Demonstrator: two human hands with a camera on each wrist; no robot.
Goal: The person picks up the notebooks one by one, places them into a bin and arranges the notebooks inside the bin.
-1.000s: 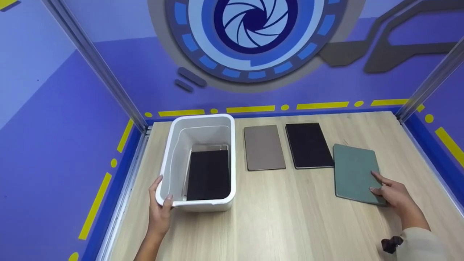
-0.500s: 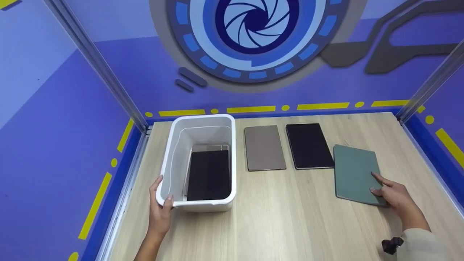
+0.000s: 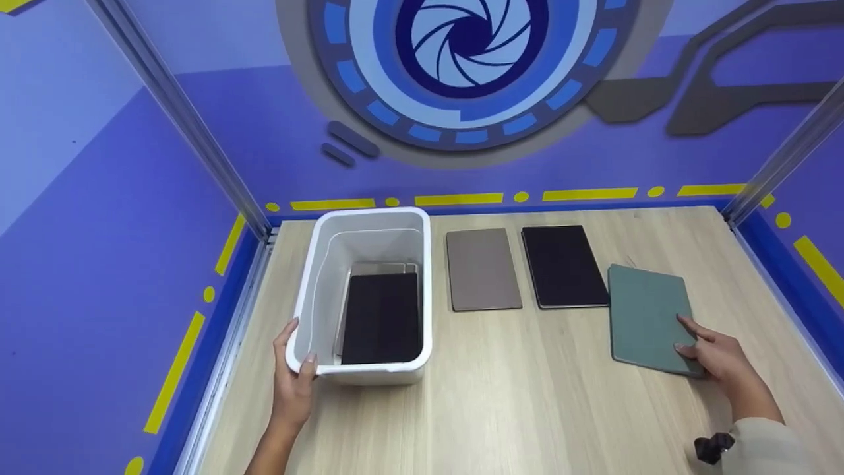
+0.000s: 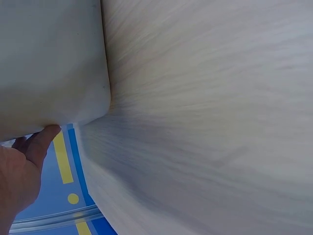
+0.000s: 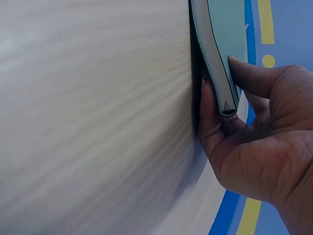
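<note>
Head view: the left hand (image 3: 293, 389) grips the white bin (image 3: 427, 290) at its near-left corner, seemingly to steady it; the right hand (image 3: 720, 357) pinches the green notebook (image 3: 645, 316), corner raised for fingers underneath, beside a black notebook (image 3: 565, 267) on the counter (image 3: 514, 396)

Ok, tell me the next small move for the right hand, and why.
Probably lift the green notebook slightly: the right hand pinches its near corner, with digits over the cover and underneath, while the left hand holds the white bin by its rim.
</note>
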